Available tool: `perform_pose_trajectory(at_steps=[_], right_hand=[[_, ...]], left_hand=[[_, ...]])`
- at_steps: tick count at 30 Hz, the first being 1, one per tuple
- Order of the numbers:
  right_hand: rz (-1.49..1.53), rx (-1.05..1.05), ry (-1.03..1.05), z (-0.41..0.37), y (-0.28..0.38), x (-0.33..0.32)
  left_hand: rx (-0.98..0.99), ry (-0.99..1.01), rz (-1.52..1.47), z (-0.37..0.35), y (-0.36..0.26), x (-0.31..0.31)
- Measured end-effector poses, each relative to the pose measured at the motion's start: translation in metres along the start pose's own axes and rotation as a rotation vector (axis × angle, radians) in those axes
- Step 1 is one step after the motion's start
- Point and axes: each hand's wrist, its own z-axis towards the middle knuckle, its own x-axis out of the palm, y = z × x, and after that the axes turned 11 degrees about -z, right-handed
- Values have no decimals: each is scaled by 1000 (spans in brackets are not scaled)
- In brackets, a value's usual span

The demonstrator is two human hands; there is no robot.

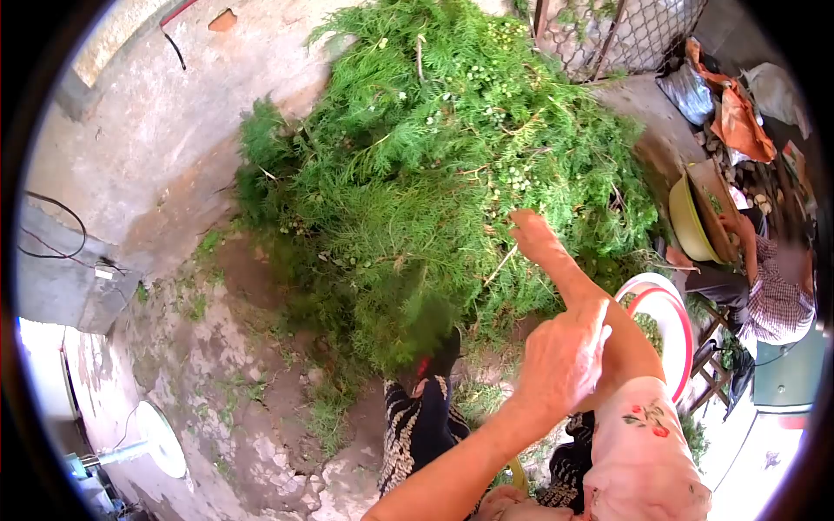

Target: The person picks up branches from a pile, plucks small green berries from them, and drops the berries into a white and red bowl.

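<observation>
A big heap of green conifer branches [382,191] with small pale-green cones lies before me. My right hand [537,236] reaches over its right side, fingers bent and close together against the foliage; whatever they may hold is too small to make out. A thin pale twig [500,266] lies just below that wrist. My left hand [563,360] is lower and nearer, crossing in front of my right forearm, back of the hand up. Its fingers curl down on the far side, partly hidden, so anything in them cannot be made out.
A red-rimmed white basin [679,334] with green bits stands right of my arm. Beyond it, another person [777,286] sits by a yellowish basin [688,217]. Bags [738,113] lie at upper right, by wire mesh [651,39]. A white fan [161,438] stands lower left.
</observation>
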Motion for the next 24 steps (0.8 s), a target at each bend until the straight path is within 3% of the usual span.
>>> perform_pose_trajectory(at_steps=[7,14,20,21,24], right_hand=[[-43,42,-216,92,59,51],[-143,132,286,91,85,53],[-101,179,61,34,73,7],[-9,163,-93,22,64,-2],[95,78,-231,-7,37,-37]], left_hand=[[10,-190,-146,12,2,-25],[-12,-209,-146,15,5,-30],[-153,-161,-250,14,-3,-30],[-208,-156,-327,13,-3,-31],[-425,-142,-684,16,2,-28]])
